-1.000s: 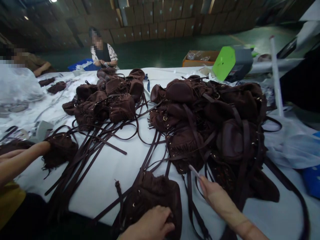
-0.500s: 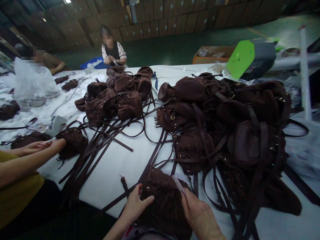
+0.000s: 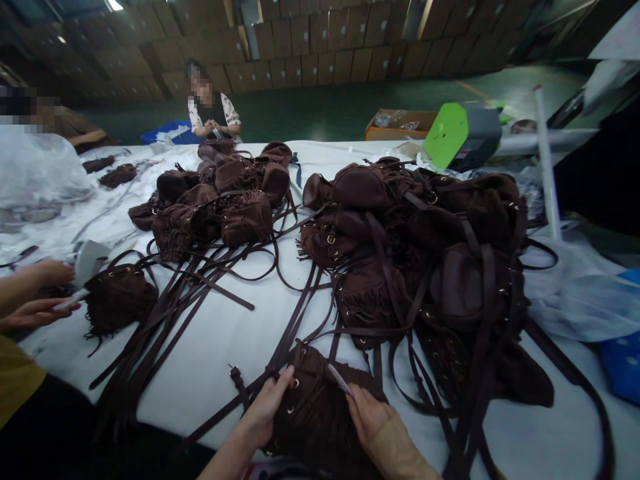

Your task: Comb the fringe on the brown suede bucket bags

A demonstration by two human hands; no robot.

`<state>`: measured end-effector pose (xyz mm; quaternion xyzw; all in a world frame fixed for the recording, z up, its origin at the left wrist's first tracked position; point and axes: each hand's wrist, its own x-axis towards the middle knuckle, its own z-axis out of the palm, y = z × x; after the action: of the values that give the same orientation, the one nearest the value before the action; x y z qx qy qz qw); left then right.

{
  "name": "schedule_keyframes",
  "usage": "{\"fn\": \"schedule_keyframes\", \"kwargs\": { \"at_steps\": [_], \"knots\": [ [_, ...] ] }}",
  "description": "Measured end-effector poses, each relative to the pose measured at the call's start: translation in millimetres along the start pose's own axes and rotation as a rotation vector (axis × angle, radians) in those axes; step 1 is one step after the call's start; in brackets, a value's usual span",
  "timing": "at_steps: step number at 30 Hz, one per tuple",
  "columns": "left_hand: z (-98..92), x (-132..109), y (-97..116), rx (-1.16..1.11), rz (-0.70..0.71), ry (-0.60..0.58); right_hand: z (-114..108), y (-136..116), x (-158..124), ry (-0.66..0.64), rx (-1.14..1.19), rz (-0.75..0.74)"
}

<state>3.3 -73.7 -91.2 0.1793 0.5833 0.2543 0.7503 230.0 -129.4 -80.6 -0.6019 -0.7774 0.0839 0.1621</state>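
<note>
A dark brown suede fringed bag (image 3: pixel 313 410) lies at the near edge of the white table (image 3: pixel 220 340), right in front of me. My left hand (image 3: pixel 265 407) grips its left rim, thumb by a metal eyelet. My right hand (image 3: pixel 373 420) rests on the bag's right side and pinches a thin pale stick-like tool (image 3: pixel 339 379) that points up and left over the bag. Long brown straps (image 3: pixel 295 320) run from the bag toward the far piles.
A big heap of the same brown bags (image 3: pixel 425 247) fills the right of the table, a smaller heap (image 3: pixel 220 200) the middle left. A co-worker's hands (image 3: pixel 37 300) work a bag (image 3: pixel 117 297) at left. Another person sits at the far end. A green-and-grey machine (image 3: pixel 463 133) stands far right.
My right hand came back from the big heap to the near bag with the pale tool. My left hand shifted from flat on the bag to gripping its rim. The co-worker's hands pulled back.
</note>
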Motion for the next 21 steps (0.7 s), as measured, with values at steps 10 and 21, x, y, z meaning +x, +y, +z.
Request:
{"fn": "schedule_keyframes", "kwargs": {
  "at_steps": [10, 21],
  "knots": [
    [29.6, -39, 49, -0.163, -0.001, 0.077, -19, -27, 6, 0.125, -0.159, -0.331],
    [43.8, -62, 32, 0.011, 0.075, -0.026, 7, -16, 36, 0.060, -0.332, -0.099]
  ]
}}
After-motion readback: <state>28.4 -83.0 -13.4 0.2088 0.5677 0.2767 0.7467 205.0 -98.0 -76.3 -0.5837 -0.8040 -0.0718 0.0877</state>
